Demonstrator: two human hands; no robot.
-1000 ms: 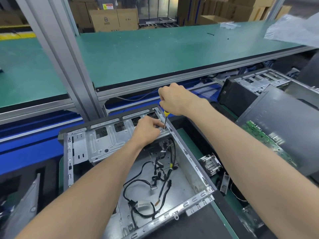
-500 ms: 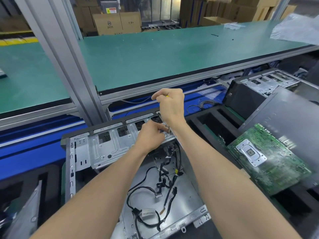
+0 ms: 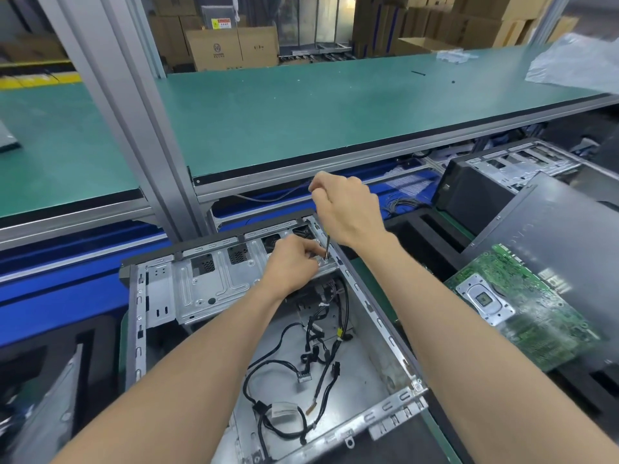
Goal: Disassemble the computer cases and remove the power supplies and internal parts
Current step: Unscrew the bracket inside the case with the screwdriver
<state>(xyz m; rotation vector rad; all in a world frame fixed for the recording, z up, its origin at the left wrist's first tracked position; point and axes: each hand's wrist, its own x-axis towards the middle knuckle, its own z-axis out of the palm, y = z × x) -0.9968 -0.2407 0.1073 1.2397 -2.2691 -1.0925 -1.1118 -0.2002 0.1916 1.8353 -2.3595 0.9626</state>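
Now at centre frame: right hand (image 3: pixel 348 209) is curled round the top of a screwdriver (image 3: pixel 327 246), fingers closed on the handle, which the fist hides. The metal shaft runs down, nearly upright, its tip on the far right corner of the drive bracket (image 3: pixel 207 279) inside the open computer case (image 3: pixel 378 326). Left hand (image 3: pixel 293 259) sits just beside the tip, fingers bent and pressed on the bracket there; whether they pinch a screw cannot be told.

Against half a second ago: the right hand sits slightly higher and more of the bare shaft shows below it. The left hand has kept its place on the bracket. Against one second ago: the yellow of the handle showed under the fist then, and is hidden now.

The case lies open-side up at lower centre, with loose black cables (image 3: pixel 301 363) across its floor. A green motherboard (image 3: pixel 522 306) lies at the right of the frame, resting partly on a dark side panel (image 3: pixel 552 222). One second ago only its edge showed. A second computer case (image 3: pixel 502 175) stands at upper right. The green workbench (image 3: pixel 301 112) spans the upper frame, cardboard boxes (image 3: pixel 231 45) behind it.
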